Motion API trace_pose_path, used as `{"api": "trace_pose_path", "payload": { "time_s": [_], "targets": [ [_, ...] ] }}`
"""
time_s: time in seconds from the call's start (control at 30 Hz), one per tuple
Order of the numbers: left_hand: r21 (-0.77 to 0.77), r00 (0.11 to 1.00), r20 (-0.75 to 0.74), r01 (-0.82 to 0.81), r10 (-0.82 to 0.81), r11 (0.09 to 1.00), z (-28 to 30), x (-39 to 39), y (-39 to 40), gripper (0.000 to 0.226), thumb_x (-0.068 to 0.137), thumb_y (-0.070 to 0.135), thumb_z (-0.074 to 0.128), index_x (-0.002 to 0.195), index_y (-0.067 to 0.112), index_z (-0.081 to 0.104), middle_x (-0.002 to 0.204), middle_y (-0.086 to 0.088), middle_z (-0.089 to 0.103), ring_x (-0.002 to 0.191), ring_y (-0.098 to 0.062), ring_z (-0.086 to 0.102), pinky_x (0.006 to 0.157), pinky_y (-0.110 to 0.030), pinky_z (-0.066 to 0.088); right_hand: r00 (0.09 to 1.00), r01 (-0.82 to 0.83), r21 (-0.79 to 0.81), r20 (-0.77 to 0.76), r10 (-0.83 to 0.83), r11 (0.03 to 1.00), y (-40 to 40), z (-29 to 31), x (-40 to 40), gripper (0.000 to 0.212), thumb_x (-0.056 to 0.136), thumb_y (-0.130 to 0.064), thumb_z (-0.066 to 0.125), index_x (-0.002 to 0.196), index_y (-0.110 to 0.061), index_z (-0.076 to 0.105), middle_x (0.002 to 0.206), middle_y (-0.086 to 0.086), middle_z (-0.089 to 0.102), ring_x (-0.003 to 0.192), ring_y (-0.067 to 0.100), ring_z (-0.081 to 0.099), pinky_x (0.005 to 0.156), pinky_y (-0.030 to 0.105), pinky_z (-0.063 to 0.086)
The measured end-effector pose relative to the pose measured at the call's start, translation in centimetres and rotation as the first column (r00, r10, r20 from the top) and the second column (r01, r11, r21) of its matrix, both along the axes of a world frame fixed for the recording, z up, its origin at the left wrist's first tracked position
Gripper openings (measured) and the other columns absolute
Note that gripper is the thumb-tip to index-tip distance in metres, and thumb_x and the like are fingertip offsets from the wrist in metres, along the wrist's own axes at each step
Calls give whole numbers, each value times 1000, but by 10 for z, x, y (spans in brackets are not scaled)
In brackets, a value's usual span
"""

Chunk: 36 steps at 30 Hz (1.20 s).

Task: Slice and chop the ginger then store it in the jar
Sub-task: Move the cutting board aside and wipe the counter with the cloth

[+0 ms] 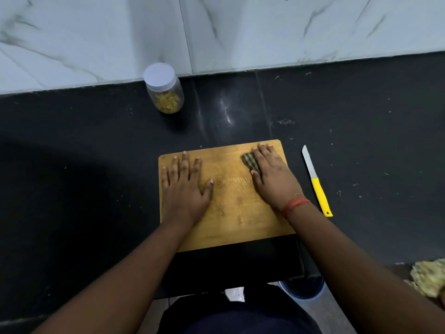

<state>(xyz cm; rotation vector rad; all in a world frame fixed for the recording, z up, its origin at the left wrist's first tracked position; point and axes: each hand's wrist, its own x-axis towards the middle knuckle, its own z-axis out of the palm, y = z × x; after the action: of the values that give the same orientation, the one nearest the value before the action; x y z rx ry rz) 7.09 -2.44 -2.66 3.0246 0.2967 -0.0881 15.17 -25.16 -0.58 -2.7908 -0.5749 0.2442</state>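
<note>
Left hand [184, 186] lying spread flat on cutting board [231, 213]; right hand [272, 174], fingers straight, pressing checked cloth [249, 161] onto board.

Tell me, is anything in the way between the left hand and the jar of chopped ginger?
Nothing visible: bare dark counter lies between the left hand, flat on the cutting board, and the jar. Its white lid is on.

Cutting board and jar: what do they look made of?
Cutting board: wood, possibly bamboo, by its matt yellow-brown grain with faint marks. Jar: clear plastic or glass, I cannot tell which, since the chopped ginger shows through; its lid looks like white plastic.
</note>
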Motion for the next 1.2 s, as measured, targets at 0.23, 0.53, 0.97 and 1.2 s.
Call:
{"api": "trace_pose_path", "payload": {
  "time_s": [0.23,0.53,0.97,1.2],
  "targets": [
    [-6,999,40,8,-8,1000,-2,-1,0,73,99,64,19,159,23,18,167,-10,4,154,-28,0,123,-53,4,948,-317,49,21,316,947,-11,-8,-97,54,98,-19,44,151,-10,34,159,9,27,149,24,17,121,39,21],
    [-4,999,53,7,-7,1000,-3,-3,0,72,100,64,17,159,22,18,167,-9,5,154,-28,0,123,-53,5,998,65,260,-18,-63,964,-14,22,31,47,100,-9,44,147,-17,43,151,-1,42,142,12,34,114,14,19],
    [0,998,50,-23,23,1000,-3,-2,-1,73,98,65,20,158,24,20,168,-7,4,154,-26,1,124,-51,4,779,-604,282,12,626,746,-29,4,-95,50,87,-3,50,136,-12,56,143,5,53,138,18,42,115,32,34],
    [-2,999,42,-27,27,1000,-1,-3,-2,71,99,64,21,158,25,20,168,-6,4,154,-25,2,124,-50,3,998,-14,313,66,-7,950,2,25,49,45,94,-3,50,135,-20,57,141,0,55,132,15,47,109,7,23]
  ]
}}
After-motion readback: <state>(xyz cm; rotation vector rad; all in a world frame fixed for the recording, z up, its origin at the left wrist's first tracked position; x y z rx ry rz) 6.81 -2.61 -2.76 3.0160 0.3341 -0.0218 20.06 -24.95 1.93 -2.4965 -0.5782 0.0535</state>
